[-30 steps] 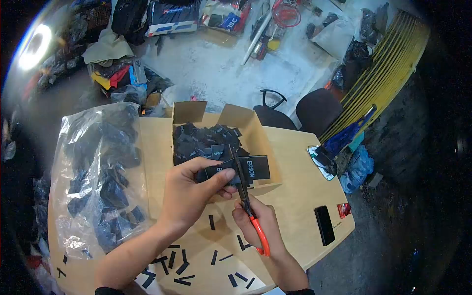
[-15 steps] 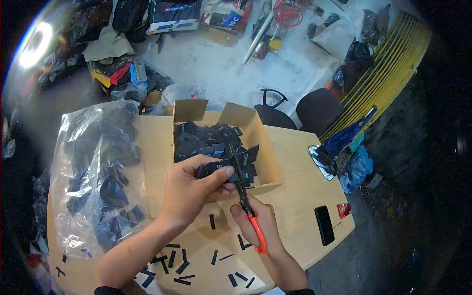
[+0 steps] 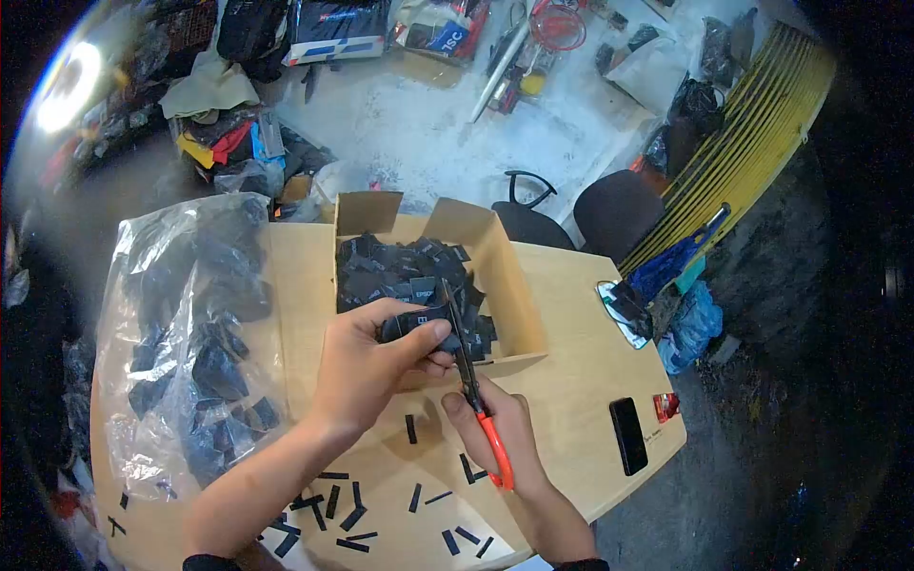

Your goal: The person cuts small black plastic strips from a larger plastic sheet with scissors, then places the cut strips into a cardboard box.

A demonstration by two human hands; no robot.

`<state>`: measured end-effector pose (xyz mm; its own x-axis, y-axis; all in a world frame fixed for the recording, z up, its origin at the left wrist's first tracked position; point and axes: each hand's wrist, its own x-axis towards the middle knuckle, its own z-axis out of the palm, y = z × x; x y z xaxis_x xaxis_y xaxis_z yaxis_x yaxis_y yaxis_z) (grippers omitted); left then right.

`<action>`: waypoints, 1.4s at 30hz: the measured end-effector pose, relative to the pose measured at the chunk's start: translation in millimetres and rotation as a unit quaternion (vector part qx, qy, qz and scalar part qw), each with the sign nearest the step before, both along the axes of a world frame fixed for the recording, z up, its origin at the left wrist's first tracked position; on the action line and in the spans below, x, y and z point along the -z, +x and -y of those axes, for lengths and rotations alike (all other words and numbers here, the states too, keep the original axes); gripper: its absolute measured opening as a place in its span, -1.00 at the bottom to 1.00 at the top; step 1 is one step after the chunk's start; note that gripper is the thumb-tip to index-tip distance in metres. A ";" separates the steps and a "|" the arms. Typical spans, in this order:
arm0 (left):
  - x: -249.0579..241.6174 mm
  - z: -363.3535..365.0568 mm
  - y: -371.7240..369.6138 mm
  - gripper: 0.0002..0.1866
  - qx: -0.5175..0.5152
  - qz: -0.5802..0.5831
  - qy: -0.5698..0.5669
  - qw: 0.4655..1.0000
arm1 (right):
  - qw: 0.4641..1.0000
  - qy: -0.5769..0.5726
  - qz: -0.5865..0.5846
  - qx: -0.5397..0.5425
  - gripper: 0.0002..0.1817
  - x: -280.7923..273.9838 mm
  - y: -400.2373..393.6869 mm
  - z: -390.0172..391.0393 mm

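Note:
My left hand (image 3: 354, 376) pinches a black fabric strip (image 3: 407, 326) with white lettering between thumb and fingers, over the near side of an open cardboard box (image 3: 519, 309). My right hand (image 3: 505, 423) is wrapped around a pair of scissors (image 3: 499, 452) with red-orange handles. Their dark blades point up and away from me, lying close together at the strip's right end. Many cut black pieces (image 3: 386, 271), some with white print, fill the left part of the box below the blades.
On the left of the table (image 3: 590, 400) lies a clear plastic bag (image 3: 181, 381) with black pieces inside. Small black offcuts (image 3: 354, 519) are scattered at the near edge. A phone (image 3: 628, 436) and a red packet (image 3: 665, 407) sit at the right. Chairs (image 3: 619, 214) stand beyond the table.
The part of the strip that stuck out right of the blades is cut off and gone from between them. The blades have closed. My left hand still holds the shorter strip, almost unmoved.

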<state>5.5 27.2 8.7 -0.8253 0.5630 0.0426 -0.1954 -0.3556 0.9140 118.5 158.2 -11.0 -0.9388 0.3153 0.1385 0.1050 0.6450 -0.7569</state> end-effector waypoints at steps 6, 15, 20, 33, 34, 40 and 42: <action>3.2 -1.6 -5.0 -0.80 0.017 0.006 -0.032 0.999 | 0.995 -0.097 -0.009 0.032 -0.71 15.8 -3.7 -1.1; 0.1 -0.7 0.2 -0.84 0.076 0.034 -0.005 0.997 | 0.932 -0.338 -0.131 -0.021 -0.81 -8.2 3.7 -13.4; 0.6 -2.2 8.5 -0.74 0.150 -0.087 -0.039 0.984 | 0.936 -0.273 -0.224 0.003 -0.78 -9.6 6.8 -17.4; -1.1 0.3 15.2 -0.78 0.103 -0.110 -0.069 0.986 | 0.918 -0.342 -0.201 0.022 -0.67 -16.2 10.9 -6.1; -1.2 -0.4 15.5 -0.79 0.090 -0.095 -0.056 0.990 | 0.924 -0.334 -0.185 0.005 -0.67 -15.4 10.2 -5.5; 3.9 -0.5 13.2 -0.81 0.079 -0.123 -0.057 0.988 | 0.924 -0.335 -0.182 0.024 -0.64 -12.7 5.6 -1.5; 2.0 0.6 11.5 -0.81 0.084 -0.132 -0.083 0.984 | 0.924 -0.313 -0.217 0.032 -0.64 -14.3 5.8 -5.5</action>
